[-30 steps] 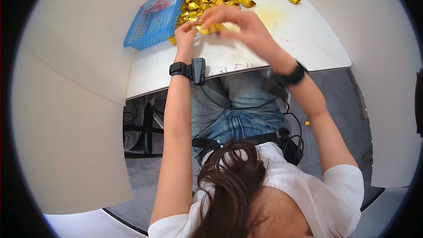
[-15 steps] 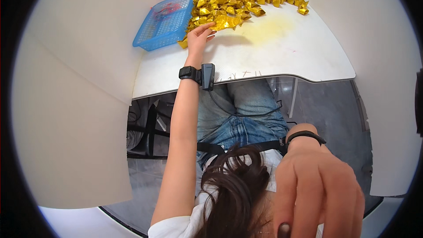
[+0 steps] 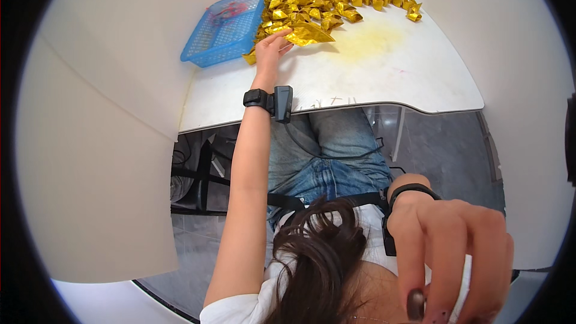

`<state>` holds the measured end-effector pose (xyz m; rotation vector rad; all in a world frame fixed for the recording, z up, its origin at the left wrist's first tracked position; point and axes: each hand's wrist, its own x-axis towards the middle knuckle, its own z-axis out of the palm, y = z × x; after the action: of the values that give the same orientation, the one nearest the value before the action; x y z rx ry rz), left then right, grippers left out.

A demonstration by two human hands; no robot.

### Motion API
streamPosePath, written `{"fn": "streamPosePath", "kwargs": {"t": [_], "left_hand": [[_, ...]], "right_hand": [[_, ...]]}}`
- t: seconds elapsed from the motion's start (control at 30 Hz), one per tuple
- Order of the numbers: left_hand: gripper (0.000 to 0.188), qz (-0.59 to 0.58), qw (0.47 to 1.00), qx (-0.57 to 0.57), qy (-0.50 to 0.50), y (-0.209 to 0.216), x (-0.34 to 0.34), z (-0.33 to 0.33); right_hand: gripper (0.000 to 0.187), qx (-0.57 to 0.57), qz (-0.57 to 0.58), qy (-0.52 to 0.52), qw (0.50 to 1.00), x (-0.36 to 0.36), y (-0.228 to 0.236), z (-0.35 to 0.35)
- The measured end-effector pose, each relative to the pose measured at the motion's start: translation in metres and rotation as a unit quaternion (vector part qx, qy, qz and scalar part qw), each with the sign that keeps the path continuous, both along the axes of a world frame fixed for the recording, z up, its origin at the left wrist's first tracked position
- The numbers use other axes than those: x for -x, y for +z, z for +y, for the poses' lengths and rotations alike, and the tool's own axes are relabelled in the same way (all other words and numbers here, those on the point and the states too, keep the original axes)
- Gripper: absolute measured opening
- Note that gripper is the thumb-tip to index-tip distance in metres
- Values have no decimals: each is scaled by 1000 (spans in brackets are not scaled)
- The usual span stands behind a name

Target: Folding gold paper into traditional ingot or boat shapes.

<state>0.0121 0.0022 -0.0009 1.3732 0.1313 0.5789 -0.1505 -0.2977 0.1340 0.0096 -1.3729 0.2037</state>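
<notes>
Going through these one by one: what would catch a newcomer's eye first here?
Probably the heap of folded gold foil pieces spread along the far side of the white table, right of a blue perforated basket. Nearer, the left hand holds a larger gold foil piece. The right hand looms large at lower right.

Basket [image 3: 227, 54] at the back left of the table [image 3: 384, 78], foil pieces [image 3: 297, 1] just right of it
</notes>
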Motion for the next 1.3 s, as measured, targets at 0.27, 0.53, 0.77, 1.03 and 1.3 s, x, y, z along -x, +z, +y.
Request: {"fn": "streamPosePath", "kwargs": {"t": [0.27,0.53,0.77,1.03,1.3], "left_hand": [[29,14,1000,-4,-11,2,-1,-2],[28,40,999,-3,-23,-2,-3,2],[31,28,997,-71,3,-5,-2,8],[38,-8,996,-88,26,0,-1,0],[56,-32,998,-55,5,2,2,-6]], "right_hand": [[14,132,-71,11,989,-6,13,-28],[8,57,-95,-174,979,-65,-16,6],[16,310,53,-388,866,-180,-23,66],[36,531,-9,-423,734,-266,-108,134],[33,558,47,-311,768,-274,-119,131]]}}
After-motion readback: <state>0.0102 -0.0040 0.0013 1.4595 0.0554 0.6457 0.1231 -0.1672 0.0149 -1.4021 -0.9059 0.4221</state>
